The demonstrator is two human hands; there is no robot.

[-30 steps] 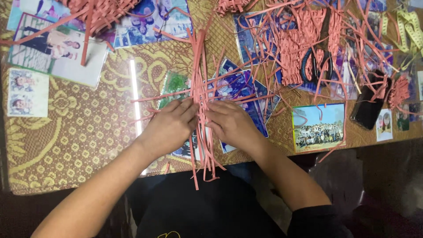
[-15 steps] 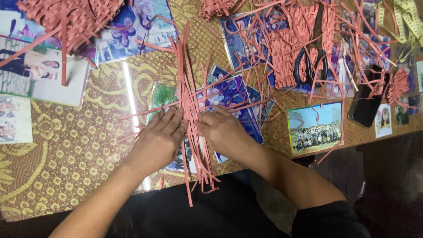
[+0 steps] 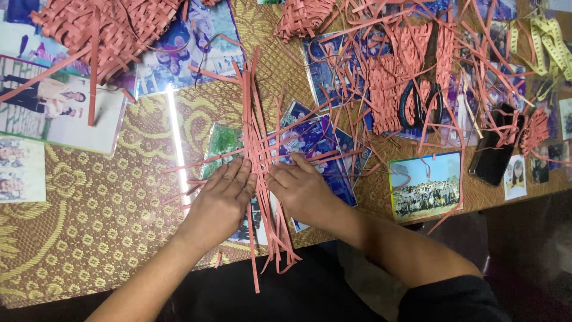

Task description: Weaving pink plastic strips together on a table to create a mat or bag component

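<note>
Currently both hands, left point(image 3: 221, 201) and right point(image 3: 302, 192), lie flat, fingers extended, pressing the bundle of long salmon-pink paper strips point(image 3: 257, 149) onto the table point(image 3: 77, 238).

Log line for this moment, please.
left hand: flat on strips | right hand: pressing strips | scissors: idle, far right | table

Black scissors point(image 3: 419, 95) lie beside my dark phone point(image 3: 494, 152), a yellow tape measure point(image 3: 551, 42) and a group photo point(image 3: 425, 186).
</note>
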